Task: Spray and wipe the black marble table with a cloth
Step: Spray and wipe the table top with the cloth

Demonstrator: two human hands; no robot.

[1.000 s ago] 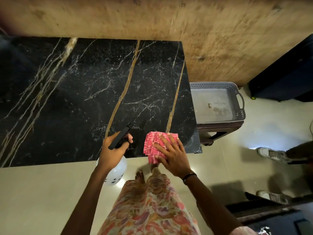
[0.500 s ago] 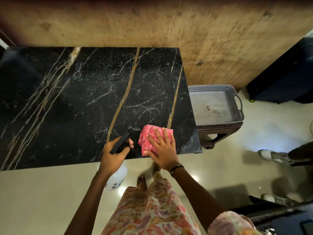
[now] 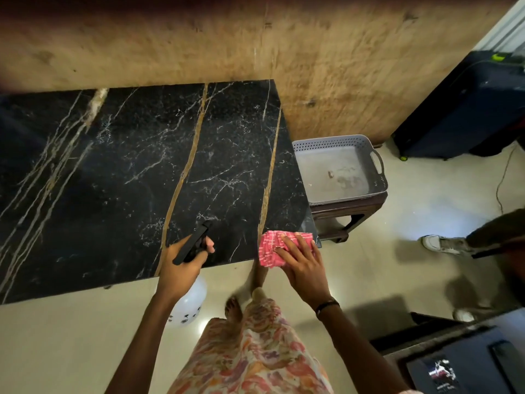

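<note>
The black marble table point(image 3: 122, 177) with gold and white veins fills the left and middle of the head view. My left hand point(image 3: 181, 265) grips a spray bottle point(image 3: 189, 304) by its black trigger head over the table's near edge; the white bottle body hangs below the edge. My right hand point(image 3: 304, 265) presses flat on a folded pink checked cloth point(image 3: 270, 248) at the table's near right corner. Part of the cloth overhangs the near edge.
A grey perforated basket point(image 3: 377, 163) sits on a dark stool point(image 3: 343, 220) just right of the table. A brown wall runs behind. A dark suitcase point(image 3: 466, 109) stands far right. Another person's shoes point(image 3: 443, 244) are on the pale floor at right.
My right hand has slid the cloth to the right along the near edge, from near the spray bottle to the table's right corner. My left hand stays put with the bottle.
</note>
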